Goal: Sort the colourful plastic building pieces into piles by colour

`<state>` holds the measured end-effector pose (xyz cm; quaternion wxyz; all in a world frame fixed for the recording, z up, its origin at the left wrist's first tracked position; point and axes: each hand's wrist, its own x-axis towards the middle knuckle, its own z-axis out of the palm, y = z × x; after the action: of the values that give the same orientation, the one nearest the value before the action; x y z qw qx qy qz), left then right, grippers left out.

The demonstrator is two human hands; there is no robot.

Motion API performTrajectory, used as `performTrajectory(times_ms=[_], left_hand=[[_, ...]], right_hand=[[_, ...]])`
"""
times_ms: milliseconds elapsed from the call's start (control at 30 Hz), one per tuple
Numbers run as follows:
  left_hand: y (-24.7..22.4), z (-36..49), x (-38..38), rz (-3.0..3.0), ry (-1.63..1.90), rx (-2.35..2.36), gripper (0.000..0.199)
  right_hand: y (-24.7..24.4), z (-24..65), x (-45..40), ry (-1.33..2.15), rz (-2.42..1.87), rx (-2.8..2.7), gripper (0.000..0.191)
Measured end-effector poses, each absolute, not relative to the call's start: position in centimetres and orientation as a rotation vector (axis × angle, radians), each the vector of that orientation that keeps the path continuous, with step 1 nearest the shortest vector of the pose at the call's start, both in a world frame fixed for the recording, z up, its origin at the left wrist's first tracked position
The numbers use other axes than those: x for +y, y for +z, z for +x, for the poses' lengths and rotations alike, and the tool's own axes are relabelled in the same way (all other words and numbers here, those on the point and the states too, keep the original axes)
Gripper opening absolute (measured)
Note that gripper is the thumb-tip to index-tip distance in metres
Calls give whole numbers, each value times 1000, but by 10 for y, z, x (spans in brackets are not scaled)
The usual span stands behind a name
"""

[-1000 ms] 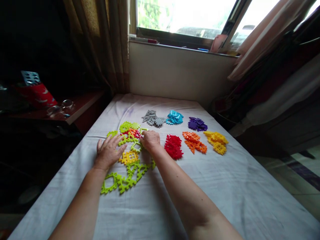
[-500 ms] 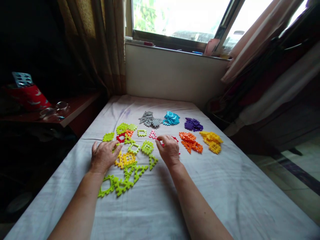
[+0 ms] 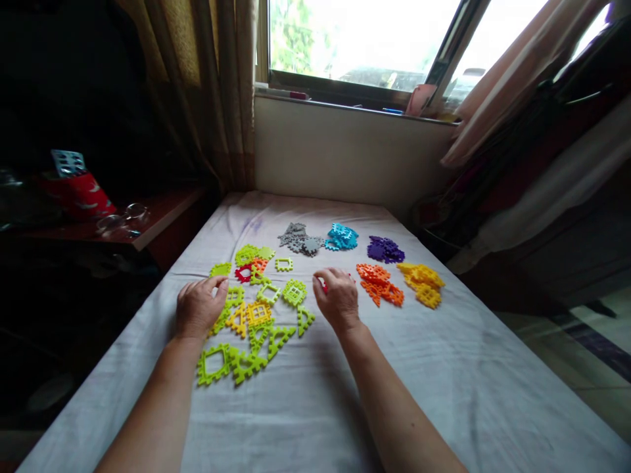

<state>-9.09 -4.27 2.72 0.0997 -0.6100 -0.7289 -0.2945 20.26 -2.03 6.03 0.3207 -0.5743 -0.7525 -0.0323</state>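
Note:
My left hand (image 3: 201, 307) hovers at the left edge of the mixed pieces, fingers curled in; whatever they hold, if anything, is hidden. Beside it lie flat green toothed interlocking pieces (image 3: 234, 297) and a yellow triangular frame (image 3: 237, 320). A yellow window-shaped piece (image 3: 259, 314) and a lime square piece (image 3: 294, 292) lie between my hands. My right hand (image 3: 338, 299) is over the red pieces, fingers bent and closed around a red interlocking piece (image 3: 323, 285) that shows by the thumb. My hand covers most of the red ones.
Sorted heaps of grey (image 3: 300, 239), blue (image 3: 341, 236), purple (image 3: 385, 249), orange (image 3: 378, 284) and yellow pieces (image 3: 422, 284) lie farther back and to the right. A side table (image 3: 167, 207) at left bears glasses (image 3: 121, 220) and a red container (image 3: 81, 196).
The red triangular frame has gone from its spot left of my right hand to under that hand. My left fingers have drawn back from the pieces and curled in. The view has shifted slightly.

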Motion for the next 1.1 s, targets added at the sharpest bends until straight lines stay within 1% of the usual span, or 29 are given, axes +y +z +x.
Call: performTrajectory(times_ms=[67, 133, 233, 333, 400, 467, 600, 700, 867, 1000, 1100], left_hand=[[25, -98, -41, -1754, -930, -2182, 40], [23, -103, -39, -1711, -996, -2215, 41], [21, -106, -38, -1659, -1101, -2267, 41], [21, -106, -37, -1637, -1207, -2305, 39], [21, -105, -36, -1621, -1269, -2335, 37], [21, -105, -35, -1585, -1316, -2373, 35], [20, -104, -35, -1518, -1366, -2432, 32], [21, -102, -36, -1502, -1397, -2448, 32], [24, -100, -37, -1501, -1407, -2472, 31], [24, -101, -37, -1500, -1381, -2506, 32], [22, -102, -37, -1496, -1358, -2513, 33]], right_hand=[[68, 168, -12, 21, -1450, -2137, 21], [71, 134, -2, 101, -1435, -2265, 28], [64, 99, 6, 203, -1529, -2360, 35], [52, 88, 3, 268, -1556, -2371, 29], [46, 88, -2, 300, -1481, -2381, 25], [43, 90, -5, 323, -1412, -2387, 25], [47, 85, 6, 254, -1448, -2419, 28], [56, 77, 24, 164, -1465, -2567, 31], [63, 67, 38, 14, -1374, -2734, 24], [65, 76, 32, -16, -1311, -2655, 24], [70, 100, 21, 7, -1394, -2433, 26]])
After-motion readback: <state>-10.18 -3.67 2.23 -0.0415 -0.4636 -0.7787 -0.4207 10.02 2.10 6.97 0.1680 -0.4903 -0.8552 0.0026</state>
